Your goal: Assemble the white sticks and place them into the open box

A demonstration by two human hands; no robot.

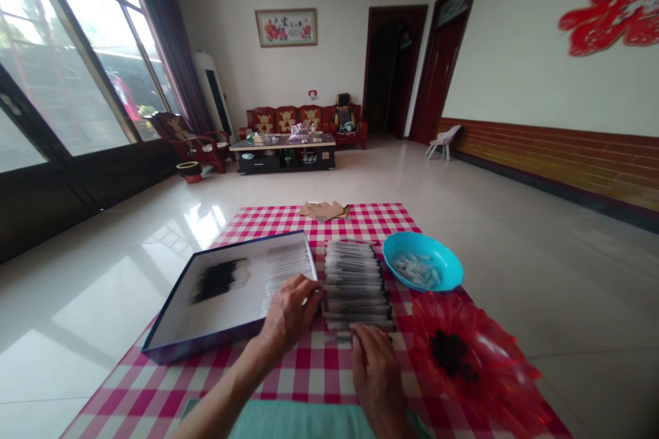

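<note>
A tall stack of slim white tubes with dark ends (355, 285) lies crosswise on the pink-and-white checked cloth (360, 223). My left hand (291, 312) reaches over the right rim of a shallow navy-edged white box (226, 295), with its fingers against the stack's left side. The box holds rows of similar slim white pieces and a dark bristly patch. My right hand (373, 363) lies at the near end of the stack. Whether either hand grips a tube is hidden.
A blue bowl (422, 260) of small white pieces and a red flower-shaped dish (456, 357) with dark matter sit to the right. Cardboard scraps (323, 210) lie at the far edge of the cloth. A teal cloth (298, 422) lies nearest me. Shiny tiled floor surrounds the checked cloth.
</note>
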